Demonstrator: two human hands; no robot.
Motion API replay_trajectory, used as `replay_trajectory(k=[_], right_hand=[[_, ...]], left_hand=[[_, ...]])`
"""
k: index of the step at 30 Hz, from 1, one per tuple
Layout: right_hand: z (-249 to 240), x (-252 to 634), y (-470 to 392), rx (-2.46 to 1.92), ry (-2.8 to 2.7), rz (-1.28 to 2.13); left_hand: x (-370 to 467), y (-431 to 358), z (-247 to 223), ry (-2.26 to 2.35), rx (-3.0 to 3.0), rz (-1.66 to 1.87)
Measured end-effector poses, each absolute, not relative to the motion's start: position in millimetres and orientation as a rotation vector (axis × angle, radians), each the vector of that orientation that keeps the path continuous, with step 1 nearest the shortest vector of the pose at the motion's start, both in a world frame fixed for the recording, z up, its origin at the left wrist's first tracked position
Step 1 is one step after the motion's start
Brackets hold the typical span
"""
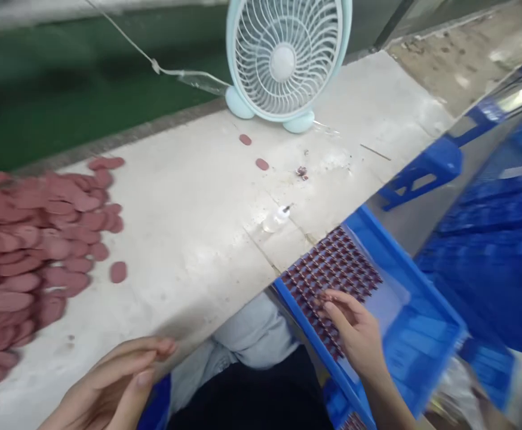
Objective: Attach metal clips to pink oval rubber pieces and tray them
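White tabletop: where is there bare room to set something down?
Widest bare patch: the tabletop between the heap of reddish discs and the bottle. A smaller one lies right of the fan. Crowded: the left end, under the heap.

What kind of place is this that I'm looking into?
Probably a small workshop or factory floor: a heap of reddish ovals on the long bench, small dark parts in rows in a blue tray, and a blue stool beside the bench.

bright, glare on tabletop (184, 197), motion blur

Head view looks down over hands
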State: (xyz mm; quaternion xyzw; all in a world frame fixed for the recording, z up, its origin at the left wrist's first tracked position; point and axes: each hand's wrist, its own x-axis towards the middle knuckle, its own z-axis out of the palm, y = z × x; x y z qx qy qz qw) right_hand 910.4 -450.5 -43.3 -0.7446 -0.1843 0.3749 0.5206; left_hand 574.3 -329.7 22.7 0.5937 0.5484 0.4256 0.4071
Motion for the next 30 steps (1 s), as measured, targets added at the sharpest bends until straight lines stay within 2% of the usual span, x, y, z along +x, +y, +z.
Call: replay_trajectory(k=[5,10,14,20,23,26,30], right_hand=[[-30,884,-434,-1.666,-0.683,1.009],[-24,856,-372,-1.483,-1.355,0.865],[-25,842,-319,-1.487,-1.421,0.807],[-8,849,-310,-1.415,-1.216,1.032],[5,857,-311,-1.307,-0.978,1.246],[9,862,-296,-1.077,-0.709,1.461],[4,863,-265,-0.822,-0.423,1.508]], left_hand=[[543,-272,24,1.528,2.302,0.613],[534,-228,20,1.581,2.423,0.250],[531,-213,17,1.555,2.419,0.234],[526,-212,19,1.563,2.387,0.343],[532,-228,22,1.535,2.081,0.604],[555,-256,22,1.350,1.289,0.983],[600,-294,20,1.075,0.449,0.989]])
